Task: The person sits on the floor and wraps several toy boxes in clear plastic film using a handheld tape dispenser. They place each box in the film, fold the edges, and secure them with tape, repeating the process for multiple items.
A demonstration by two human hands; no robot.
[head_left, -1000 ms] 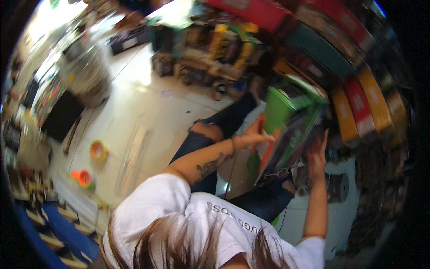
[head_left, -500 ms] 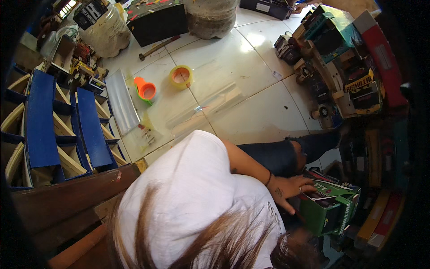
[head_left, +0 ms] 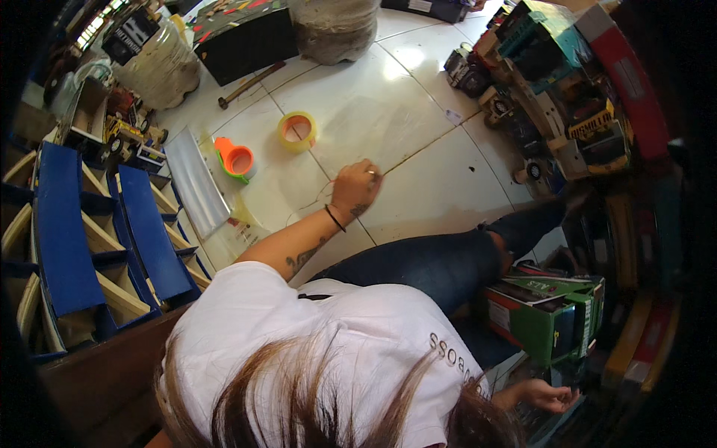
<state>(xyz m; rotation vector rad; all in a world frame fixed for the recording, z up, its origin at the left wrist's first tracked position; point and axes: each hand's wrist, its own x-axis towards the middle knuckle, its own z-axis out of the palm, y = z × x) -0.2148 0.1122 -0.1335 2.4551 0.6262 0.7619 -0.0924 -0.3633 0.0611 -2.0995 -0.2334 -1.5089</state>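
Note:
My left hand (head_left: pixel 355 190) is closed over the tiled floor, by a thin clear plastic sheet (head_left: pixel 373 119); what it grips, if anything, is hidden. A roll of clear tape (head_left: pixel 297 132) and an orange-and-green plastic holder (head_left: pixel 237 160) lie to its left. At the lower right, my right hand (head_left: pixel 549 396) has its fingers curled in, and a possible small thing in them is too dark to name. Just above it a green toy truck (head_left: pixel 556 313) with printed panels stands beside my leg, touched by neither hand.
Blue racks (head_left: pixel 67 224) with wooden slats stand at left, beside a flat clear plastic strip (head_left: pixel 200 183). A hammer (head_left: pixel 250 86) lies near a black box (head_left: pixel 246 48). Toy trucks (head_left: pixel 553 67) are piled at right. My jeans-clad leg (head_left: pixel 418 261) stretches across the floor.
My left hand has left the green truck and moved up and left to the plastic on the floor, closing there. My right hand has come into view below the truck.

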